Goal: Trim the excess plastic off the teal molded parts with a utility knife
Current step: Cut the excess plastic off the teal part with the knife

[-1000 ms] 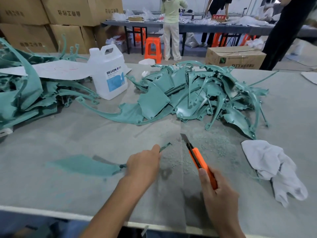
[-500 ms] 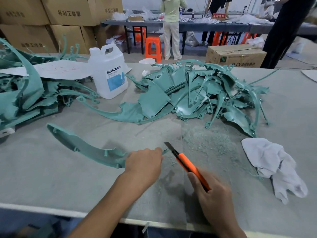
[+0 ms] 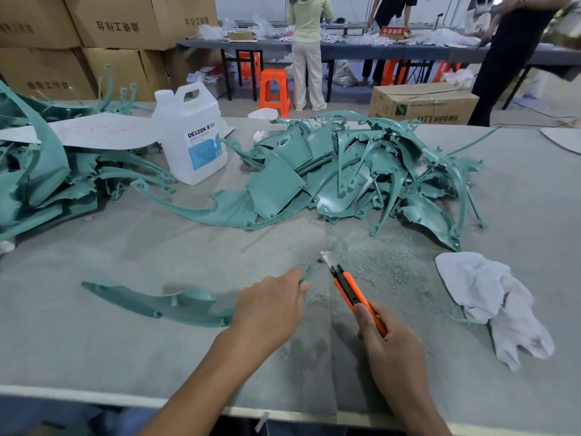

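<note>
Two hands work at lower centre: the left hand (image 3: 270, 305) grips the long teal part (image 3: 157, 302) near its thin end, steadying it so the tip juts out; the right hand (image 3: 393, 350) clasps the orange utility knife (image 3: 355, 292) — blade just beside that tip, presumably to shave flash.

Workshop interior beyond a grey-covered bench (image 3: 94, 357).
Stacked brown cardboard boxes (image 3: 125, 23) at far left; long dark table (image 3: 345, 50) across the back, littered with white bits; orange stools (image 3: 273, 89) under and before it; one printed carton (image 3: 424, 103) on the pale floor (image 3: 345, 96); two people (image 3: 308, 58) standing at that table, a third in black (image 3: 509, 58) nearer right.
</note>
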`<state>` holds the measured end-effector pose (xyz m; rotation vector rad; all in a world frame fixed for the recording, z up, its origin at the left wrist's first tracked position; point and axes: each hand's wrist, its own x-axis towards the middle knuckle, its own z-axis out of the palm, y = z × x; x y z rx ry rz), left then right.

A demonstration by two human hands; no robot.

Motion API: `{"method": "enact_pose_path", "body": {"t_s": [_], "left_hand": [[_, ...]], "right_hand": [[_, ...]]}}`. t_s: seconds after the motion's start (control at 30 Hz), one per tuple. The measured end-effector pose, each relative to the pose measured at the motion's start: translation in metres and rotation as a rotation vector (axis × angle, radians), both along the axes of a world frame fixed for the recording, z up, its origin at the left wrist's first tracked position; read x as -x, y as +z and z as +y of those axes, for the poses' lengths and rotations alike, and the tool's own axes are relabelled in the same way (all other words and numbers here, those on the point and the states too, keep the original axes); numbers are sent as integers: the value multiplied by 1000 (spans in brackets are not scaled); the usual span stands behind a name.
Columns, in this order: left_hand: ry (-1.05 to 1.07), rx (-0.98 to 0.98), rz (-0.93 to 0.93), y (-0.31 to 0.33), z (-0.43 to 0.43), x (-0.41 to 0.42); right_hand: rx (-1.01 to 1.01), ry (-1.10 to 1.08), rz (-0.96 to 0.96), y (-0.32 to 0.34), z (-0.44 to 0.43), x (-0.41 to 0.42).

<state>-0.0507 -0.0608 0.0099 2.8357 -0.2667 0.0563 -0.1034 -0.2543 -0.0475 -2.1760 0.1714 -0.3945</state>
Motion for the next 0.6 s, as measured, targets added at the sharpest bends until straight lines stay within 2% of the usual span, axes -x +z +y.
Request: {"method": "enact_pose_path", "body": {"t_s": [0.07,0.13,0.27,0.37,0.5,0.53,0.6], "left_hand": [[-18,104,-19,11,-1,-1],[-80,179,7,23,-2,-2],[-263,117,136,32,-15,7],[-340,15,143,26,-27,16],[-361,-103,-47,25,-22,20],[-344,-86,-136,25,-19,20],[-335,101,-387,24,-7,23]], "right_hand": [[-1,6,26,1,1,-1],[-100,19,37,6,2,1],[-730,75,85,26,5,-1],[-924,185,101,37,8,-9],[-957,115,53,42,12,-14],[-954,89,47,42,11,-15],[-987,43,42,41,5,-16]]}}
